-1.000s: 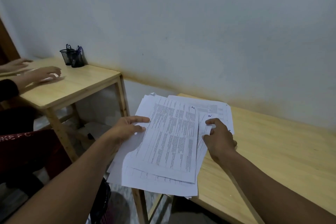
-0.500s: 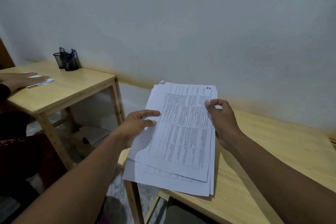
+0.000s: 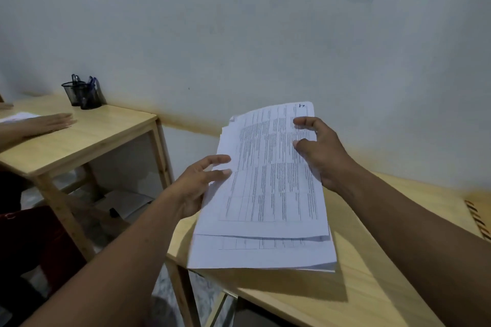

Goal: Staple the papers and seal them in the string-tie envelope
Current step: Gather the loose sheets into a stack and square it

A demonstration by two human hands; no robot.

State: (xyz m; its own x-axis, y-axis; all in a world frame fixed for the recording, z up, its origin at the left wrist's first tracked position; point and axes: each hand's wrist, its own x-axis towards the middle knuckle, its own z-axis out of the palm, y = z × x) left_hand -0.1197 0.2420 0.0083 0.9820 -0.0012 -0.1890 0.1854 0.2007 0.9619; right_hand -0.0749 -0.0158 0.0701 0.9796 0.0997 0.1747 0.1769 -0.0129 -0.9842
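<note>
Holds the papers (image 3: 268, 194) in both hands over the left end of the worktop (image 3: 377, 292), printed tables facing up. Clamps the left hand (image 3: 198, 186) on the stack's left edge about halfway along, with two digits flat over the margin and the palm tucked beneath the sheets. Pinches the right edge near the far corner with the right hand (image 3: 322, 152), thumb and forefinger curled onto the top sheet, other fingers hidden behind the stack.

Sets the hands on opposite long edges, the left nearer the body and the right farther off, with the stack between them. Carries the stack tilted, far end raised toward the wall (image 3: 239, 34), near end low over the wood and casting a shadow there; cannot tell whether that end touches. Shows the sheets unevenly squared, with lower pages sticking out past the top one at the near end and at the far left corner.

Takes in, at far left, a second worktop (image 3: 106, 135) with a black mesh pen cup (image 3: 82, 94) by the wall and another person's hand (image 3: 50, 123) flat on it, fingers straight, next to a white sheet (image 3: 18, 116). Catches a striped edge (image 3: 478, 223) at the worktop's far right, too little in view to identify.
</note>
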